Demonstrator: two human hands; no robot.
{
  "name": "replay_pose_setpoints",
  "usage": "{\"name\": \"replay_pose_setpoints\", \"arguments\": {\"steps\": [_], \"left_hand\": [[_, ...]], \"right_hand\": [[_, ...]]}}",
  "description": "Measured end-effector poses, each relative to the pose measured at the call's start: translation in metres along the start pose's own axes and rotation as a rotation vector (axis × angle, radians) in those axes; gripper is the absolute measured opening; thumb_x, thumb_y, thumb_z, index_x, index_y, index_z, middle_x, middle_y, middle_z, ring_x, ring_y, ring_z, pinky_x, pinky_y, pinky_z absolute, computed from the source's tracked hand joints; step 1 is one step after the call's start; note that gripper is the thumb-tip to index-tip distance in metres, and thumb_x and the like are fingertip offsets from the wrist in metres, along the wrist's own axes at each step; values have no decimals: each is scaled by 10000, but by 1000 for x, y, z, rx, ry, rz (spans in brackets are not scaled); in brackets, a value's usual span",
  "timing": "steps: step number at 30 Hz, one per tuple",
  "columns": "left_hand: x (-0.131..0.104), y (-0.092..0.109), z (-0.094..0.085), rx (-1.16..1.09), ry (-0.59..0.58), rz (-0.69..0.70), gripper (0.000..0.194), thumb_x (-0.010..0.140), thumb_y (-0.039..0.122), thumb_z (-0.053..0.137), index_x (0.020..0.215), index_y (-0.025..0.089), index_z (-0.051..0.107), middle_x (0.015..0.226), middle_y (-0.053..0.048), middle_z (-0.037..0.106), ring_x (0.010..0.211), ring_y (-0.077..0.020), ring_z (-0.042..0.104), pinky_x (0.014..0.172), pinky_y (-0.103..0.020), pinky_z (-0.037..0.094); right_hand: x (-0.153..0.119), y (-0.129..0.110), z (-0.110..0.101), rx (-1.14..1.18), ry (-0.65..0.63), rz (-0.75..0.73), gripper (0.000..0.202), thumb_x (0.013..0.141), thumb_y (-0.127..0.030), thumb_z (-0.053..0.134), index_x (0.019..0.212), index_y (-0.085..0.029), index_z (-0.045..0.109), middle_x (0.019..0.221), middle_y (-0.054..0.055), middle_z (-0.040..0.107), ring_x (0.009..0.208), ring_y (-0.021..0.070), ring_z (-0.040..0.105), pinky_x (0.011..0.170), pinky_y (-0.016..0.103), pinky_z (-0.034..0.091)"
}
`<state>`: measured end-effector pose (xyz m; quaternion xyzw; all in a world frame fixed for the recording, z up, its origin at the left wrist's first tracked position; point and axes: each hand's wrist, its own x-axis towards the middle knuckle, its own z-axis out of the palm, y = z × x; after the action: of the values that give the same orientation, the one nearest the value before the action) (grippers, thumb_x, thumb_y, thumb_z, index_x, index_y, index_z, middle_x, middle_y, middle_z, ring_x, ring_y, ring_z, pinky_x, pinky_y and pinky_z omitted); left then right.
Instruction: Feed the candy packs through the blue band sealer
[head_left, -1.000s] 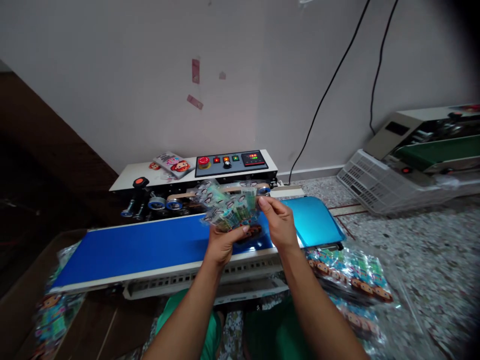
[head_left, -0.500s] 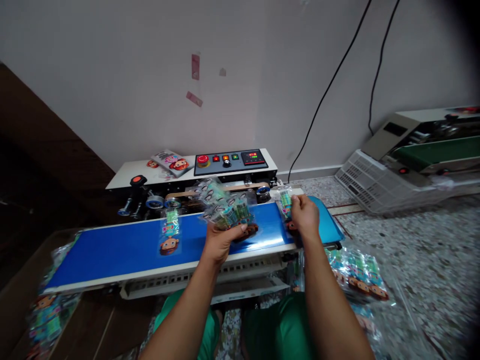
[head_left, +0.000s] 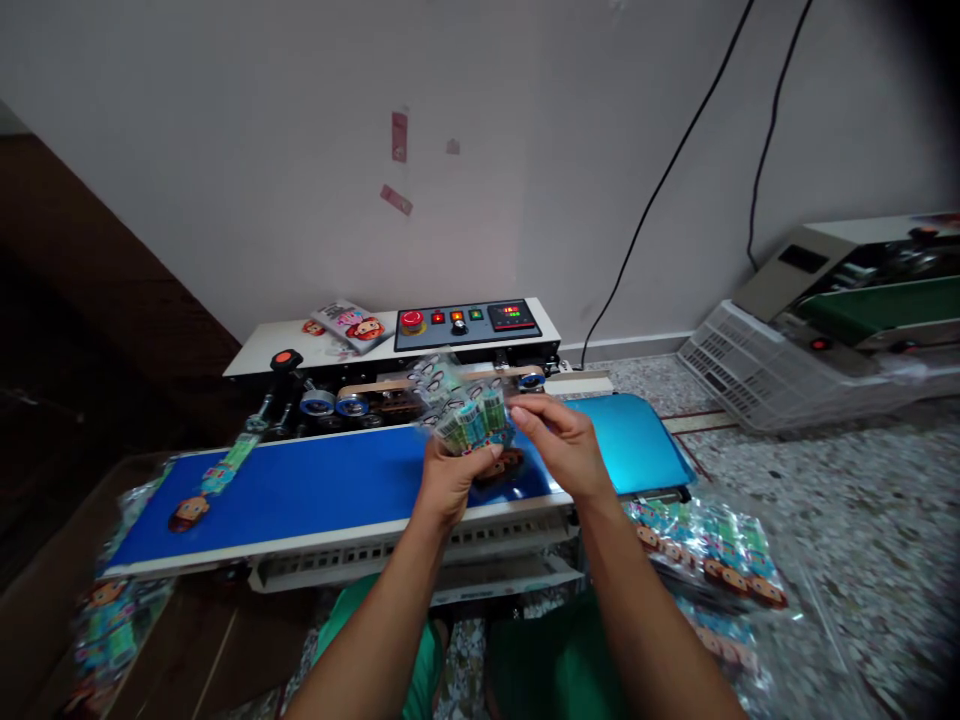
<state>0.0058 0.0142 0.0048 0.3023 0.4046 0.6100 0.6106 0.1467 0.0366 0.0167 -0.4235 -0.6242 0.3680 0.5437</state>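
Observation:
My left hand [head_left: 450, 480] is closed around a fanned bunch of clear plastic packets [head_left: 472, 425], each with a printed cartoon figure, held over the blue conveyor belt [head_left: 322, 490]. At the bunch's right edge, my right hand [head_left: 559, 440] pinches the clear edge of a packet between thumb and forefinger. Farther left, a single packet [head_left: 217, 476] lies slanted on the belt, its figure's head toward me. The belt runs along a band sealing machine [head_left: 255, 350] with rollers and a tan band, partly hidden behind the bunch.
The control panel [head_left: 465, 323] has a red stop button and lit digits. Past the belt's left end is a cardboard box [head_left: 247, 640] with packets. More bagged packets [head_left: 720, 550] lie at the lower right. A white plastic basket [head_left: 742, 370] stands under a second machine [head_left: 847, 265].
My right hand has moved left from the belt's right part to the bunch. The packet on the belt has travelled left and turned slantwise. My left hand still holds the bunch.

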Motion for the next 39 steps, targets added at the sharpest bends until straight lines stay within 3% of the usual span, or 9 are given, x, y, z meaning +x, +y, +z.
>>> {"name": "replay_pose_setpoints", "arguments": {"steps": [7, 12, 15, 18, 22, 26, 29, 33, 39], "left_hand": [[-1, -3, 2, -24, -18, 20, 413, 523, 168, 828, 910, 139, 687, 870, -43, 728, 749, -167, 667, 769, -308, 537], [-1, 0, 0, -6, 44, 8, 428, 499, 173, 838, 900, 158, 689, 826, -20, 726, 701, -150, 665, 739, -299, 538], [1, 1, -3, 32, 42, 13, 357, 502, 176, 837, 828, 150, 692, 769, -17, 720, 658, -146, 658, 676, -282, 539], [2, 2, -4, 72, 51, 35, 309, 502, 183, 836, 772, 142, 690, 702, -13, 709, 612, -144, 648, 628, -271, 534], [1, 2, 0, 85, 62, 17, 372, 469, 192, 845, 803, 141, 691, 713, -23, 716, 620, -164, 658, 644, -299, 542], [-1, 2, 3, 110, 66, -54, 416, 442, 188, 853, 816, 125, 681, 706, -31, 716, 613, -166, 657, 636, -299, 544], [0, 1, 3, 108, 64, -60, 420, 449, 183, 851, 825, 124, 674, 706, -24, 712, 605, -156, 649, 638, -296, 545], [2, -1, 3, 92, 58, -53, 427, 457, 182, 847, 845, 132, 675, 736, -22, 716, 626, -155, 649, 648, -286, 538], [2, -1, 0, 125, 18, -27, 435, 489, 200, 835, 891, 138, 681, 772, -24, 718, 627, -148, 643, 633, -267, 526]], "right_hand": [[-7, -8, 36, -36, 469, -14, 211, 868, -354, 507, 892, -187, 633, 845, 18, 646, 784, 142, 577, 732, 271, 455], [1, 8, 3, -129, 743, 7, 266, 878, -415, 457, 920, -177, 568, 826, 14, 590, 744, 139, 541, 690, 264, 423], [7, 34, -37, -324, 619, 157, 296, 883, -426, 421, 948, -181, 574, 690, -9, 549, 593, 141, 498, 610, 273, 388], [9, 58, -62, -670, 544, 248, 255, 875, -341, 421, 882, -162, 603, 734, 49, 602, 659, 177, 520, 629, 288, 352], [15, 71, -60, -973, 395, 441, 282, 886, -291, 388, 936, -144, 623, 766, 109, 645, 682, 209, 544, 603, 293, 301], [22, 68, -42, -1040, 251, 472, 309, 901, -289, 374, 978, -137, 631, 759, 124, 656, 699, 218, 577, 603, 292, 313], [21, 56, -26, -922, 208, 301, 306, 898, -325, 405, 972, -148, 644, 836, 128, 666, 818, 228, 591, 686, 305, 374], [8, 20, -4, -358, 205, 21, 318, 869, -429, 478, 1002, -187, 635, 954, 70, 664, 871, 182, 586, 756, 290, 433], [-1, -1, 19, 103, 142, 121, 251, 737, -382, 668, 910, -200, 654, 770, -13, 630, 664, 110, 540, 644, 245, 434]]}}
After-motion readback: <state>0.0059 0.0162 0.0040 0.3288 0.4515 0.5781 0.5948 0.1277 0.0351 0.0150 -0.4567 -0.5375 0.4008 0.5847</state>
